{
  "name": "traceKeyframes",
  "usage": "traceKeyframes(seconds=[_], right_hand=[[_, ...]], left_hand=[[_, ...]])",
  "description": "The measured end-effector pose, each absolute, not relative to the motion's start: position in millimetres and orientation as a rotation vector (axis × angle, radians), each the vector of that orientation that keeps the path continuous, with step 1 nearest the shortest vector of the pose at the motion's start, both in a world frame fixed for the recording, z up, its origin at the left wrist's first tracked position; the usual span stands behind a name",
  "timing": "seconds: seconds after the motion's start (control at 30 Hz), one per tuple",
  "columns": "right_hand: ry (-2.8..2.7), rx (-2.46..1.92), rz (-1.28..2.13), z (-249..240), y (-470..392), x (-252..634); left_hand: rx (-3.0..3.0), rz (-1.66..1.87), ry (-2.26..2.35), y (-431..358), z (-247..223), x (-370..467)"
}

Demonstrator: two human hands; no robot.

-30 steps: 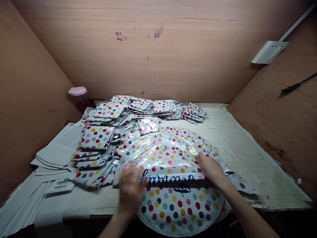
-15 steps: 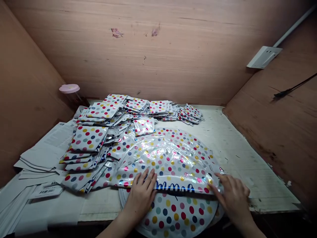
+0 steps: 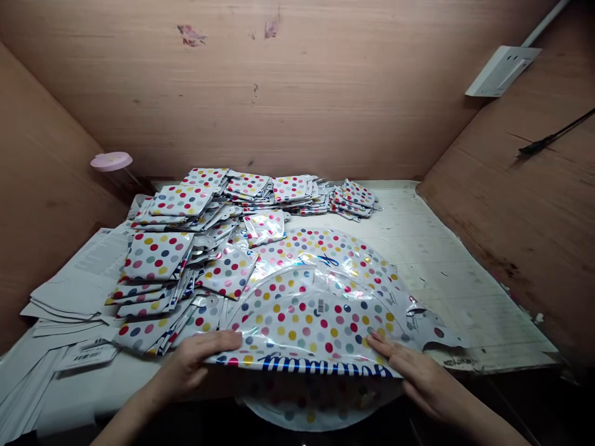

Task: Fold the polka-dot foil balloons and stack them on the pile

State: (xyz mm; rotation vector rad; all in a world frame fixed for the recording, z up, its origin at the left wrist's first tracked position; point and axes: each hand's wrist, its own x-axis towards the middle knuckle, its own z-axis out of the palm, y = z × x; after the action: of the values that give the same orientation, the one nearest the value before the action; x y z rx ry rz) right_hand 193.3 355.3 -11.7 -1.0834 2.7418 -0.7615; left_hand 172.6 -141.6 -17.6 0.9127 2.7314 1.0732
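Over in the back left corner a container with a pink lid is standing near the left wall. White paper sheets are lying spread down that side, and a barcode card is resting among them. White socket plate's sitting up right, pale conduit running off it, dark cable poking in lower down. Oh, and purplish stains are marking the back wall.

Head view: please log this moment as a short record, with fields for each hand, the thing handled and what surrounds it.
Left hand: grips the near left end of the dotted sheet
Right hand: fingers over its near right end
Sheet print: blue lettering along the near edge
Left side: folded dotted packets, white papers
Back left: pink-lidded container
Upper right: white socket plate
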Motion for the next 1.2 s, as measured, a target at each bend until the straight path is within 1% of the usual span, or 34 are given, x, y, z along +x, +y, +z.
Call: traceKeyframes(seconds=[0.07,0.13,0.23,0.4,0.5,0.57,0.6,0.67,0.73,0.77,0.83,0.9,0.93,1.0,1.07,1.1,1.13,1.2], right_hand=[[2.600,-0.950,-0.842,-2,358,200],[2.510,-0.856,-0.910,6,360,200],[2.446,-0.737,-0.981,14,365,184],[2.513,-0.354,-1.087,27,362,126],[2.399,-0.144,-1.130,34,351,94],[2.353,-0.002,-1.118,35,345,83],[2.355,0.056,-1.118,34,344,79],[2.366,0.139,-1.136,31,343,75],[2.340,0.154,-1.171,28,343,76],[2.333,0.129,-1.168,27,343,78],[2.448,0.090,-1.050,28,343,89],[2.804,0.031,-0.783,28,342,109],[3.023,-0.068,-0.606,26,340,121],[3.341,-0.514,-0.251,18,332,145],[3.401,-1.053,0.031,3,319,163],[3.398,-1.216,0.130,-4,312,169],[3.414,-1.291,0.200,-11,303,175],[3.517,-1.191,0.235,-17,285,188]], left_hand=[[0.761,1.250,2.575,-145,-14,173],[0.644,1.350,2.491,-140,-14,170],[0.358,1.357,2.605,-128,-19,162],[-0.100,1.092,2.941,-110,-19,139],[-0.293,0.775,3.105,-92,-9,132],[-0.417,0.584,3.327,-70,-2,136],[-0.380,0.521,3.461,-55,-1,141],[0.064,0.465,3.620,-19,-2,152],[0.695,0.441,3.426,16,-10,159],[0.865,0.426,3.282,31,-15,160],[0.938,0.398,3.087,51,-24,156],[0.903,0.391,3.001,56,-29,147],[0.908,0.390,2.972,56,-30,142],[0.947,0.385,2.943,51,-29,134],[0.986,0.364,2.954,50,-24,130],[0.999,0.348,2.975,51,-22,130],[1.008,0.329,3.006,53,-21,130],[1.013,0.291,3.083,58,-21,134]])
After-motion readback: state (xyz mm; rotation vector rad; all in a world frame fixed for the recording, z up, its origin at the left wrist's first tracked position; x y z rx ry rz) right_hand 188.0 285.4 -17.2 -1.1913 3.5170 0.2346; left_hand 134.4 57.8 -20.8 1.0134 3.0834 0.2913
